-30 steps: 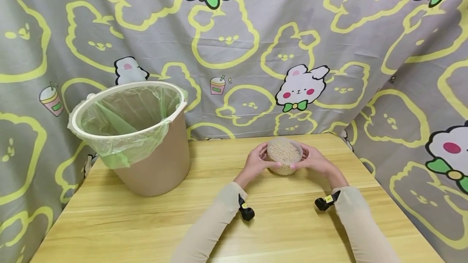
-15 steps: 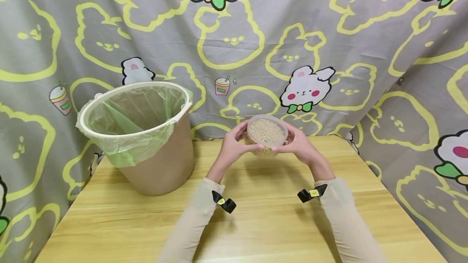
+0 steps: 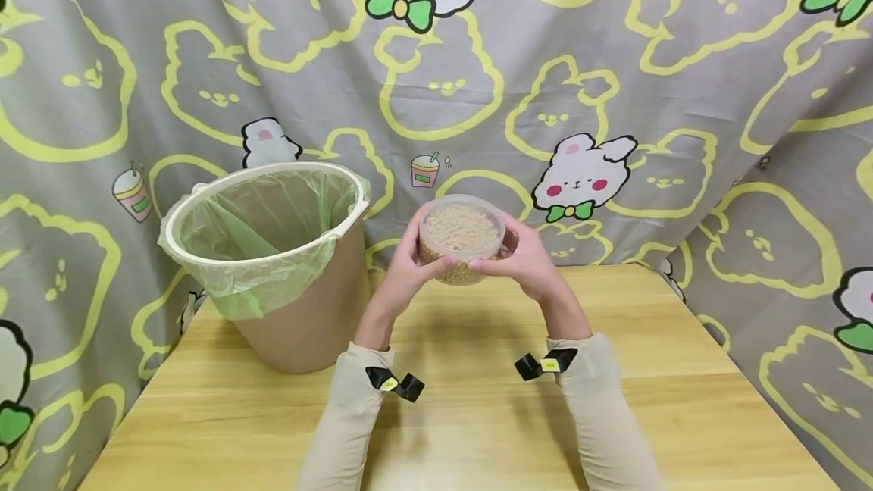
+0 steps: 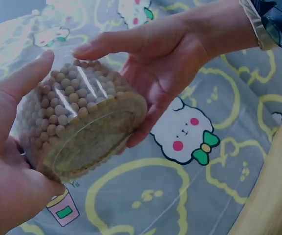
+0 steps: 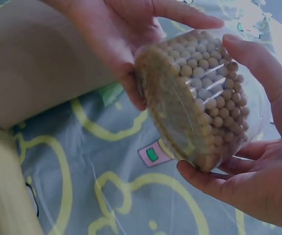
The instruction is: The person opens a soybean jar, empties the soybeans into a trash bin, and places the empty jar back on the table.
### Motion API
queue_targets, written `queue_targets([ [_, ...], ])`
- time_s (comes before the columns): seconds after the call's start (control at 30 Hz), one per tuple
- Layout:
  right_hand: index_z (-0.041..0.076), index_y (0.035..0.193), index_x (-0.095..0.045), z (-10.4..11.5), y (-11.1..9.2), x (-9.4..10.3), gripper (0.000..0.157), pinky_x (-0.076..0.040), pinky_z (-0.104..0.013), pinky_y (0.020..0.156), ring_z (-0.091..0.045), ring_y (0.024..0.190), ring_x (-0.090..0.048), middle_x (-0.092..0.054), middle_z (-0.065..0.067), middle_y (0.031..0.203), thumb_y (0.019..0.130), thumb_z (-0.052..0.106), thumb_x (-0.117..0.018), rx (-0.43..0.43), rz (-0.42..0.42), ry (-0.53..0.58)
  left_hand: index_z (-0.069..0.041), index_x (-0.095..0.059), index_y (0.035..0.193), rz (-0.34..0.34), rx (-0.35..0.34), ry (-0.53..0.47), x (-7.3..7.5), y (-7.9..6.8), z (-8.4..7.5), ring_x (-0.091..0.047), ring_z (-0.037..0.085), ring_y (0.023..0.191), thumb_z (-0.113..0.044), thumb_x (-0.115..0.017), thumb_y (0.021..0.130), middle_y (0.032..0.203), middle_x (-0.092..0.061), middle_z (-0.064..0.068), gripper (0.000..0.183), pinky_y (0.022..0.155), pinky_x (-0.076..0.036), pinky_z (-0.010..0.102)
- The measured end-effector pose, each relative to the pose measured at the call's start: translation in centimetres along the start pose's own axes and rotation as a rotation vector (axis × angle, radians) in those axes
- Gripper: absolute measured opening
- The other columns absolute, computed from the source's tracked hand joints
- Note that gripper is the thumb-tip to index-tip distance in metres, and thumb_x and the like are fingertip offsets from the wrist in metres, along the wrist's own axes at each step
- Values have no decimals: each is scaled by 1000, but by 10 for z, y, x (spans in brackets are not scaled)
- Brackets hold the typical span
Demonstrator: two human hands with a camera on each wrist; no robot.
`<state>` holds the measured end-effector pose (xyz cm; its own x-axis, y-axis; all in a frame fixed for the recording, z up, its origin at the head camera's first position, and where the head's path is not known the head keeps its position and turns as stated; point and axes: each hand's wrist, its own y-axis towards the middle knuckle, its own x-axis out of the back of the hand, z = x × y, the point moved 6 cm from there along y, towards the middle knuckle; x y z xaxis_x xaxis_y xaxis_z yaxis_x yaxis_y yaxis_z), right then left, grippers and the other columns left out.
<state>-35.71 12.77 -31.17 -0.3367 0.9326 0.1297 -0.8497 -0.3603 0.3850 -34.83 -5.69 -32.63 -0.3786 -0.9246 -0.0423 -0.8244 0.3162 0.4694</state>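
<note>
A round clear plastic tub [image 3: 461, 237] full of small beige balls [image 4: 75, 95] is lifted above the table, between both hands. My left hand [image 3: 408, 264] grips its left side, thumb along the near wall. From the right, my right hand [image 3: 521, 256] holds the opposite side, its thumb close to the left one. Seen from below in the right wrist view, the tub's clear base [image 5: 172, 110] is ringed by balls. The fingers behind the tub are mostly hidden in the head view.
A beige bin [image 3: 310, 309] with a white rim and a green plastic liner [image 3: 273, 286] stands on the wooden table [image 3: 464, 430], left of the hands. A grey patterned curtain [image 3: 450, 112] hangs behind the table and along its sides.
Both hands have raised the tub from the table and carried it left, nearer the bin. The bin stays put on the table; the head view has shifted slightly.
</note>
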Motion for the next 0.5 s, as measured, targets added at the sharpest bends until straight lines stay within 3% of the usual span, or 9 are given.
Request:
queue_targets([
  [0.2, 15, 154, -44, 0, 0, -8, 91, -51, -23, 98, -24, 127, -53, -52, -14, 145, 75, 1, -87, 8, -29, -26, -28, -17, 161, -3, 30, 11, -1, -4, 2, -40, 26, 139, -37, -87, 81, 157, -32, 8, 107, 111, -42, 38],
  [0.5, 17, 156, -39, -6, 1, -15, 92, -49, -23, 103, -25, 130, -50, -47, -12, 149, 78, 3, -85, 14, 2, -41, -28, -26, 159, -108, 40, 82, 5, -6, -2, -42, 24, 137, -18, -90, 77, 154, -38, 4, 105, 112, -40, 45],
])
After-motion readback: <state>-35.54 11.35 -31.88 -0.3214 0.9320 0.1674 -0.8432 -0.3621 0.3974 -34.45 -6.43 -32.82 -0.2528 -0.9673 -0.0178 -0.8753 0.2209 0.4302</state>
